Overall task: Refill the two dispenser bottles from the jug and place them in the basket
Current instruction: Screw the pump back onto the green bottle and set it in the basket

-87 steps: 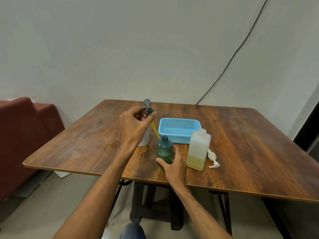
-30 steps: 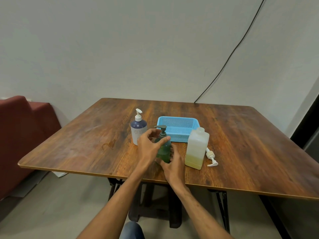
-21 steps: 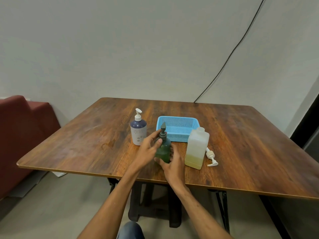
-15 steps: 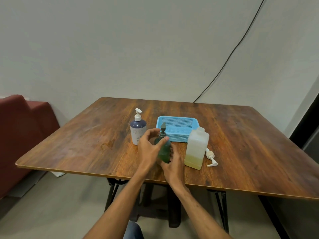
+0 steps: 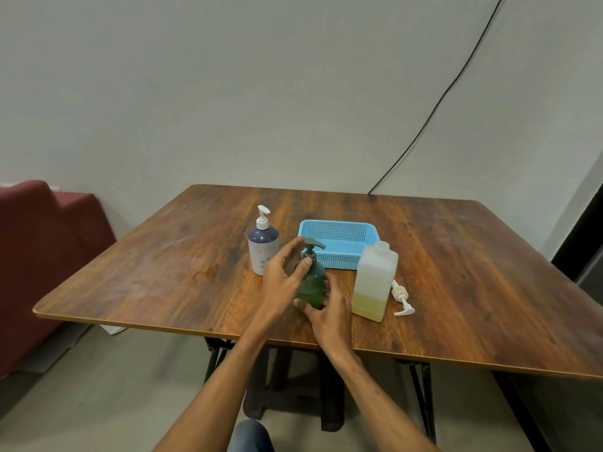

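Wood-grain tabletop [image 5: 163, 272] before a plain wall carries everything, and the blue basket [image 5: 336, 223] is taken as landmark. Just in front of the basket the green dispenser bottle [image 5: 311, 285] is stood upright, its base wrapped by the curled fingers of the right hand [image 5: 331, 309]. Its pump head [image 5: 314, 245], held clear above the open neck about three seconds ago, is now seated there, and its nozzle has been swung round within the last second. The collar is pinched between the thumb and part-straightened fingers of the left hand [image 5: 282, 282]. Screwing-down is judged nearly finished, so this bottle can soon be set into the basket. The navy-and-white dispenser bottle [image 5: 262, 252] is left standing at the basket's left, the jug [image 5: 375, 282] at its right front corner.
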{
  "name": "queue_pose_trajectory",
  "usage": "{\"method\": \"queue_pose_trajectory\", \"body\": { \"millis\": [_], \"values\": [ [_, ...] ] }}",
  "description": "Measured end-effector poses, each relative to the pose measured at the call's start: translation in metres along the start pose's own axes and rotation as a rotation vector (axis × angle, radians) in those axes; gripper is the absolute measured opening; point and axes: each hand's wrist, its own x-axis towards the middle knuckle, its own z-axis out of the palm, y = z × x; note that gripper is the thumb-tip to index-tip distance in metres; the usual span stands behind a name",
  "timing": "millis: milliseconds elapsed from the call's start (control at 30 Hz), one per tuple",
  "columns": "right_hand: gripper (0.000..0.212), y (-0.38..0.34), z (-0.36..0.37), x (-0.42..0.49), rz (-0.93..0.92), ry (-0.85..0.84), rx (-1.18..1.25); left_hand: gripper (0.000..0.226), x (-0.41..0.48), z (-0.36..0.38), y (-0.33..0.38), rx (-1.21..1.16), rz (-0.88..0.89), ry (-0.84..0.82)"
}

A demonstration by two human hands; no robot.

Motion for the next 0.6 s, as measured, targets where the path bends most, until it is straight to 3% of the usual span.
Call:
{"method": "queue_pose_trajectory", "body": {
  "millis": [100, 233, 333, 500, 600],
  "values": [
    [0.081, 0.0, 0.0, 0.0, -0.008, 0.007, 0.006, 0.042, -0.001, 0.01, -0.004, 0.112, 0.08, 0.169],
    [0.08, 0.0, -0.001, 0.0, 0.0, -0.005, 0.018, 0.037, 0.004, 0.015, -0.003, 0.141, 0.068, 0.217],
    [0.08, -0.001, -0.002, 0.001, 0.005, -0.011, 0.018, 0.034, 0.01, 0.005, -0.003, 0.132, 0.047, 0.101],
    [0.079, 0.0, -0.002, 0.0, -0.008, -0.017, 0.013, 0.035, 0.021, -0.017, 0.001, 0.018, -0.035, -0.25],
    [0.079, -0.002, -0.002, 0.0, 0.0, -0.015, 0.013, 0.044, 0.018, -0.017, 0.0, -0.069, -0.077, -0.254]
  ]
}}
